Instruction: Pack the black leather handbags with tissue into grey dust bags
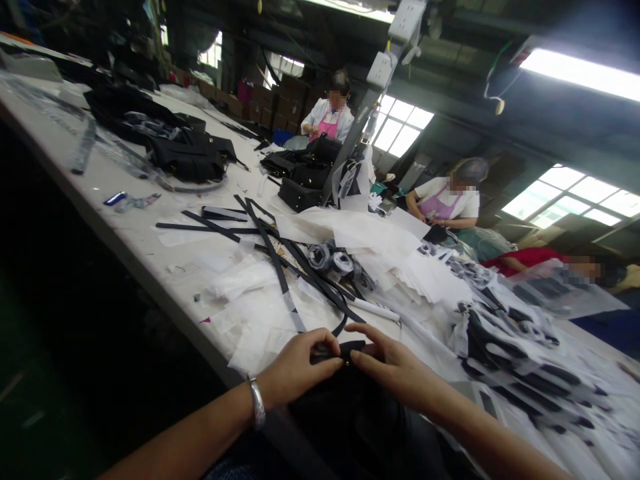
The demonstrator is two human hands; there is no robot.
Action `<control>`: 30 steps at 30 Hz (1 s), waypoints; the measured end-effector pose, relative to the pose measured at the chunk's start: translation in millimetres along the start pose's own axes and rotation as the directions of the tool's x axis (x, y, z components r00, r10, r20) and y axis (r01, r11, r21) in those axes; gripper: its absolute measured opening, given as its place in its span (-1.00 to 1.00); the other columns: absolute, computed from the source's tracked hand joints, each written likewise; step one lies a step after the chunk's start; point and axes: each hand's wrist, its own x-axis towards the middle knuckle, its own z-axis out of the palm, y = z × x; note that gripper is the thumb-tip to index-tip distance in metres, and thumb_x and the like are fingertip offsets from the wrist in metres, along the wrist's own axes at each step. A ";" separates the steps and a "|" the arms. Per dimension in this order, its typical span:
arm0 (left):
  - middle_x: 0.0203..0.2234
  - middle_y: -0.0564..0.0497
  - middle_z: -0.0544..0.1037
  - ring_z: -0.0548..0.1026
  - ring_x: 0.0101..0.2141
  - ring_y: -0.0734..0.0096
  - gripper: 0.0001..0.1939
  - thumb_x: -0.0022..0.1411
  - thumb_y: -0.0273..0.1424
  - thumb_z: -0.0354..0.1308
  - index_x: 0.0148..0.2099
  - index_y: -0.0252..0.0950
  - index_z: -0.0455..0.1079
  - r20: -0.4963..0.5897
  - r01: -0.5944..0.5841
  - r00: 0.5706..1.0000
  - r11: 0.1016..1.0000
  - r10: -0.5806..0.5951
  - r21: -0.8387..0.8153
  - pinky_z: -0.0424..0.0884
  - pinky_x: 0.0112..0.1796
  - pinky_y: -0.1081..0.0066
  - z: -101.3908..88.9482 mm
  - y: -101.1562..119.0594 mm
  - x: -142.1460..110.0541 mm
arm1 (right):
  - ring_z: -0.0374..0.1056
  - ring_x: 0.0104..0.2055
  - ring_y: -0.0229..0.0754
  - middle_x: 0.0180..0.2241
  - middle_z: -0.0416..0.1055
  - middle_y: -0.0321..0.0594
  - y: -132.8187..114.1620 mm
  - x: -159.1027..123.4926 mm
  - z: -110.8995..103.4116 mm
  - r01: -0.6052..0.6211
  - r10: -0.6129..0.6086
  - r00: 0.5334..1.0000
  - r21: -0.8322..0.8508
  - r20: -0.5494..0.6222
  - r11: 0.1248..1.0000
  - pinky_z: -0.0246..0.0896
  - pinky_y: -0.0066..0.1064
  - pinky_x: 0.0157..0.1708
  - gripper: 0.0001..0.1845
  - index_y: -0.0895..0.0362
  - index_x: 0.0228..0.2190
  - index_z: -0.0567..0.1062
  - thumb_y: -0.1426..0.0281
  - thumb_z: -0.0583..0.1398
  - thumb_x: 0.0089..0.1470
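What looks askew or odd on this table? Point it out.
The black straps lie crisscrossed at uneven angles among loose white sheets beyond the left hand, so they look untidy. No spill or clear damage shows.

Black workpiece (350,420): leather-like, mostly matt; small stud (347,363) on it, gold-toned metal, shiny. Bracelet (257,402): silvery metal, polished. Tabletop (150,207): white, smooth. Black straps (269,250): smooth, leather-like. Loose sheets (370,230): white paper, matt. Film (37,97): clear plastic, glossy, crinkled.
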 end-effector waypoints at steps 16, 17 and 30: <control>0.04 0.01 0.52 0.43 0.06 0.30 -0.66 0.33 -0.22 0.10 0.10 -0.17 0.42 0.192 -0.356 0.934 0.765 0.300 0.536 0.26 0.08 0.38 20.8 65.2 9.0 | 0.42 0.00 -0.03 0.18 0.31 -0.04 47.1 -64.6 -70.2 0.015 0.042 0.989 -0.369 0.145 0.929 0.34 -0.30 -0.05 -0.13 0.06 0.26 0.18 0.32 0.31 -0.08; 0.07 -0.02 0.50 0.41 0.09 0.26 -0.62 0.29 -0.23 0.15 0.13 -0.18 0.41 0.239 -0.391 0.920 0.727 0.310 0.564 0.24 0.10 0.35 27.1 69.9 12.6 | 0.45 -0.04 -0.04 0.15 0.34 -0.03 51.0 -63.9 -69.0 0.004 0.052 0.988 -0.361 0.147 0.932 0.37 -0.33 -0.14 -0.11 0.06 0.27 0.16 0.33 0.30 -0.09; -0.16 -0.01 0.59 0.51 -0.16 0.26 -0.64 0.19 -0.34 0.20 0.03 -0.30 0.46 0.473 -0.333 0.874 0.845 0.110 0.419 0.36 -0.15 0.43 23.1 93.6 45.6 | 0.41 -0.21 -0.11 -0.30 0.49 -0.23 54.6 -62.3 -76.3 0.291 -0.291 0.956 -0.032 0.023 0.956 0.29 -0.22 -0.11 -0.69 0.14 -0.23 0.48 0.25 0.30 0.00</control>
